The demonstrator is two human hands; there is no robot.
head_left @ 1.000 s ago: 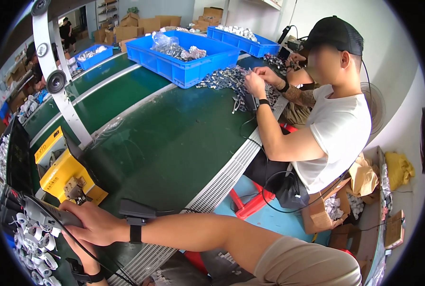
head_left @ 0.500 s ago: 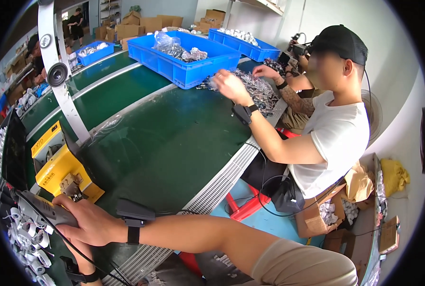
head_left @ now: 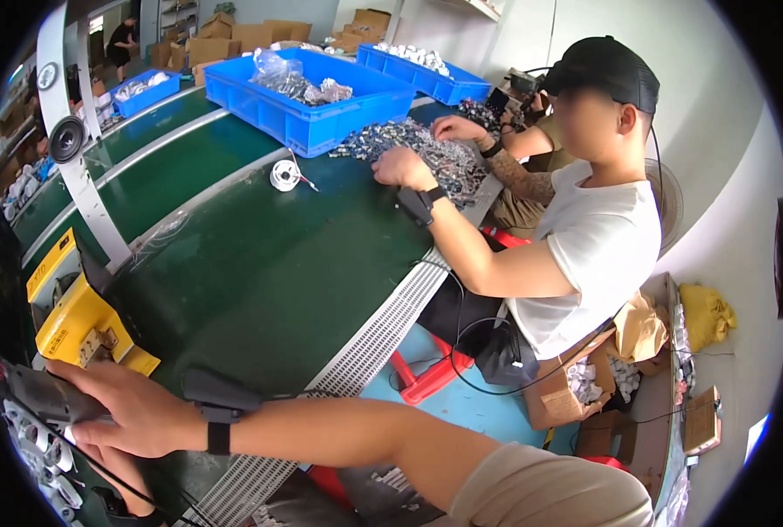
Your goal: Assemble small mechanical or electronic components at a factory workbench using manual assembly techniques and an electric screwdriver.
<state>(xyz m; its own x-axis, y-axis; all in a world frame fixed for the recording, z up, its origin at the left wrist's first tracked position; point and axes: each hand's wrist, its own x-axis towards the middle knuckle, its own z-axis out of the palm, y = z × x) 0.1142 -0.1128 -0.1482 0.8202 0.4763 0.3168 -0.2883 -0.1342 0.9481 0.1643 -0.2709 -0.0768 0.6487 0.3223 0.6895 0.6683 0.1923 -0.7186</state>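
At the lower left, my right hand [head_left: 137, 411] is wrapped round a dark grey handheld tool [head_left: 58, 395] with a black cable; its exact kind I cannot make out. My left hand [head_left: 115, 461] is below it, mostly covered by the right hand and the cable, so its fingers are hidden. A small white piece [head_left: 71, 435] shows beside it. Several white round parts with wires [head_left: 45, 448] are heaped at the left rim. Just beyond my hands stands a yellow metal machine [head_left: 84, 325]. Each of my wrists carries a black strapped device.
A green conveyor belt [head_left: 242, 281] runs away from me, with a white round part [head_left: 284, 176] with wires on it. Farther off are a blue crate [head_left: 321, 132] and a pile of small parts [head_left: 444, 162]. A co-worker [head_left: 602, 211] sits at the right; a metal post [head_left: 84, 193] rises at left.
The view has shifted, so the scene sits farther left. A white round part now lies on the belt near the blue crate. The co-worker's nearer hand has lowered beside the pile.
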